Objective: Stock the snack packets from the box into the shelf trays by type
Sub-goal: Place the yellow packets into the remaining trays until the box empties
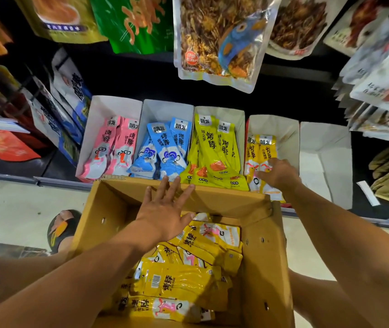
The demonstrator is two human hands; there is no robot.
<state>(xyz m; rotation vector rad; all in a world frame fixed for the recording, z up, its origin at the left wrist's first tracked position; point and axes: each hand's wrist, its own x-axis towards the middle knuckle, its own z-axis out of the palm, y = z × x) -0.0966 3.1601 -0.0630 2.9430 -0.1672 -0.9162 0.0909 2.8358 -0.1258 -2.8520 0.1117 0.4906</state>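
5 white trays sat side by side on the shelf, each for 1 colour: the pink tray (pixel 94 110), the blue tray (pixel 165 110), the lime-yellow tray (pixel 236 117), the orange-yellow tray (pixel 281 129) and a last tray (pixel 326 147) that looked bare. Sorting by colour explained why the right hand (pixel 276 172) rested on the orange-yellow packets (pixel 258 157) in the 4th tray, probably pressing them flat and square; its fingers were bent down over them, but whether they gripped anything could not be told. The left hand (pixel 165 209) was spread wide and flat, holding nothing, hovering over the far wall of the cardboard box (pixel 267 256), apparently to steady it or to reach back in. Many matching yellow packets (pixel 188 280) lay heaped loosely in the box, which stood just in front of the shelf edge so the reach was short. The box floor and the count beneath the heap were hidden. The fronts of the 4th tray's packets were covered by the right hand, and the hanging bags (pixel 217 39) above were cut off.
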